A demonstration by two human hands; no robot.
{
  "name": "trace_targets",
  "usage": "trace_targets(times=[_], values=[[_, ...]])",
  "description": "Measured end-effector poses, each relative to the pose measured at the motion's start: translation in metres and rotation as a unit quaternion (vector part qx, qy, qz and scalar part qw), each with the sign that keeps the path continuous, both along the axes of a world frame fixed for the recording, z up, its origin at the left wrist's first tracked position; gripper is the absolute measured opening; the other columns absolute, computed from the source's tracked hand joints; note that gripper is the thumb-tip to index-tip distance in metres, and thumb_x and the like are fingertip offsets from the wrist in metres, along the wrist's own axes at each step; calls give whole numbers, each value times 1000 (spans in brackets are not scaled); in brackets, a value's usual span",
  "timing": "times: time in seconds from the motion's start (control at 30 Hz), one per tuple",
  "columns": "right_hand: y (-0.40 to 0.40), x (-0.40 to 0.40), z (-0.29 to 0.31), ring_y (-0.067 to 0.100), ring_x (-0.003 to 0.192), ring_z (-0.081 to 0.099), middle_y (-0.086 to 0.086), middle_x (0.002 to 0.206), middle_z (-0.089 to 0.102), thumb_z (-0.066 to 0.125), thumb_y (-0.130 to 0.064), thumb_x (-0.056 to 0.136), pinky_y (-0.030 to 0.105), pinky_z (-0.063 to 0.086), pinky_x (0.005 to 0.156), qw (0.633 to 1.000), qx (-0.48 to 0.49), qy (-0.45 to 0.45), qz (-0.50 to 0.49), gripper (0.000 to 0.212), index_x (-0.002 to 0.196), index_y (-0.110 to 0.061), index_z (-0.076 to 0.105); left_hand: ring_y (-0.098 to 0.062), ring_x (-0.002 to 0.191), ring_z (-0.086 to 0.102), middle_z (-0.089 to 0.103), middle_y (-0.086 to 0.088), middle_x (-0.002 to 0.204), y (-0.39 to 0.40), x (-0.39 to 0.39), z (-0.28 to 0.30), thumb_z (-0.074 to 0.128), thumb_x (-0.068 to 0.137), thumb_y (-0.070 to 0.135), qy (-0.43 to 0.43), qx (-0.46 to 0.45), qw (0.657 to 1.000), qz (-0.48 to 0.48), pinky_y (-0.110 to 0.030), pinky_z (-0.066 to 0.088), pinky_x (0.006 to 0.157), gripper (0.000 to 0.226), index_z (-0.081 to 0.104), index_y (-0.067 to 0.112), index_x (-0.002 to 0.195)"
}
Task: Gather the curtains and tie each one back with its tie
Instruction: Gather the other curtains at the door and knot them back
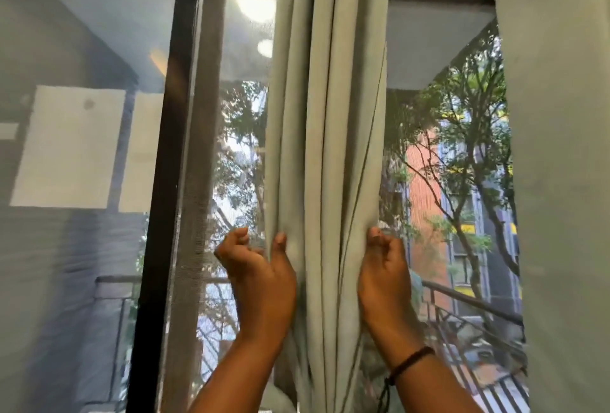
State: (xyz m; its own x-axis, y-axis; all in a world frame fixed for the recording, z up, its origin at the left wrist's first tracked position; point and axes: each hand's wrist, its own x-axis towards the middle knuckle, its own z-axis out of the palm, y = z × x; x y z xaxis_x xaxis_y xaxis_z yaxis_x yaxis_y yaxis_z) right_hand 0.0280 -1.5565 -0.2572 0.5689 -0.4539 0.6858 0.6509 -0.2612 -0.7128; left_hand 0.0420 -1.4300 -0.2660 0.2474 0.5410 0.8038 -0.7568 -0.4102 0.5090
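I see a big window (445,181) with a dark frame (165,181), and trees and a red building outside. In front of it hangs the pale green curtain (326,148), bunched into long folds in the middle of my view. It runs straight up and down, from the top of the picture to the bottom, so its long way is up and down. A second curtain (561,181) hangs flat at the far right, well apart from the first one.

Both of my hands are up at the lower part of the bunched curtain, one on each side, so the folds sit between them. My left hand (260,277) is on the left edge. Its thumb presses on the cloth and its fingers curl round behind, so that grip holds the curtain. My right hand (384,277) is on the right edge, and its fingers are curled and pinch the outer fold, so that grip holds the curtain too. A thin dark band (412,363) goes round my right wrist.
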Motion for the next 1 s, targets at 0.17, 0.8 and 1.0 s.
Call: trace_targets(times=[0.17,0.8,1.0], values=[[-6,6,23,19,92,59,-1,107,58,44,-64,84,31,47,71,997,-68,-36,20,40,111,-36,35,-20,109,40,41,-7,117,-27,-15,21,49,87,49,-36,183,974,131,-31,34,89,36,41,26,114],[-79,7,-11,32,84,60,8,100,64,39,-39,97,36,44,60,967,-248,11,-55,22,112,-22,37,-19,91,53,49,-2,115,-90,-42,11,48,94,22,115,177,974,84,-33,46,75,23,48,22,117],[-112,-29,-24,29,104,56,4,112,61,47,-39,92,43,46,85,930,-340,7,-138,35,121,-20,39,-29,142,12,10,-3,154,-116,-69,-10,44,94,42,211,219,939,159,-51,18,114,54,28,27,143]])
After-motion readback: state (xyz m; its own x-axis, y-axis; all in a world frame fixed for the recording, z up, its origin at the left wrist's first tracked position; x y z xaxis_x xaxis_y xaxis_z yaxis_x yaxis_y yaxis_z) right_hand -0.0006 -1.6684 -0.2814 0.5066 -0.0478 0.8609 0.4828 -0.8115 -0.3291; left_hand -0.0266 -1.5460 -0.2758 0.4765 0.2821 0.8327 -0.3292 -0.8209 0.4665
